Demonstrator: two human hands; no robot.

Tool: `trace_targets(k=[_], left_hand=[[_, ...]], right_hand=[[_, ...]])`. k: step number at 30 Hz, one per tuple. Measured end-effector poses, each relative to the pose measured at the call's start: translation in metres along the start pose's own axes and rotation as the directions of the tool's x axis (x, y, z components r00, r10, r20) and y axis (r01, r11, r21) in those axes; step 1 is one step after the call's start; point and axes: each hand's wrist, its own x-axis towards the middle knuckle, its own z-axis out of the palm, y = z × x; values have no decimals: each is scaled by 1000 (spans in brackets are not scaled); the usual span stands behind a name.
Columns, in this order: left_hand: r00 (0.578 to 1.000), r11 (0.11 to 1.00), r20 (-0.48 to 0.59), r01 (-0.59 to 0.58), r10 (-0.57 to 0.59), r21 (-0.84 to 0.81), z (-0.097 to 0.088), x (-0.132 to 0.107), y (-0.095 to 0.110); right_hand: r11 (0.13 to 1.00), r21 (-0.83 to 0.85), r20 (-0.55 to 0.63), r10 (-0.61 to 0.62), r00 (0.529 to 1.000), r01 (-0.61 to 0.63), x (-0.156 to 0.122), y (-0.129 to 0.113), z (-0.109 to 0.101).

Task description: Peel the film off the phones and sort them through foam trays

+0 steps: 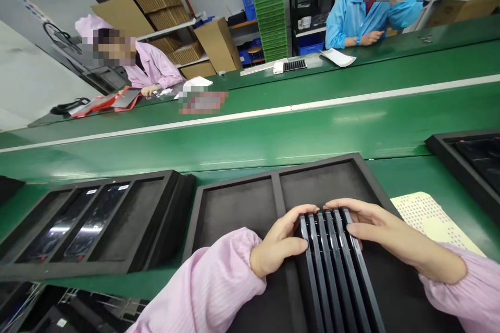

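Note:
A row of several thin dark panels (332, 265) with shiny edges stands on edge, side by side, over the right compartment of a black foam tray (276, 195). My left hand (283, 242) is closed around the row's left side near its far end, thumb on the outermost panel. On the opposite side, my right hand (369, 223) grips the far end, its thumb against the rightmost panel. Both hands' fingertips reach over the far edge and are partly hidden. The panels' near ends run out of the bottom of the view.
At left, another black foam tray (135, 265) holds dark glossy panels (96, 218). A yellow dotted sheet (425, 218) lies at right, near a further black tray (445, 148). Beyond a raised green ledge (250, 140), two people sit at the far bench.

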Motion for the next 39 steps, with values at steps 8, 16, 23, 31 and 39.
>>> trace_targets(k=[8,16,23,31,39], left_hand=[[999,994,-38,-24,28,108,5,0,-1],[995,991,-27,-89,92,95,4,-1,-4],[989,984,28,-145,142,102,1,-3,-11],[993,991,65,-102,96,90,2,-3,-6],[998,994,-64,10,-3,107,11,2,3]], right_hand=[[997,-65,-4,38,999,-38,-4,-7,-2],[990,-133,-17,-40,999,38,-6,-2,-3],[997,-44,34,-60,998,61,-7,-2,-2],[995,10,106,-104,989,103,-10,-1,-2],[995,-63,9,-77,997,78,-2,-6,7]])
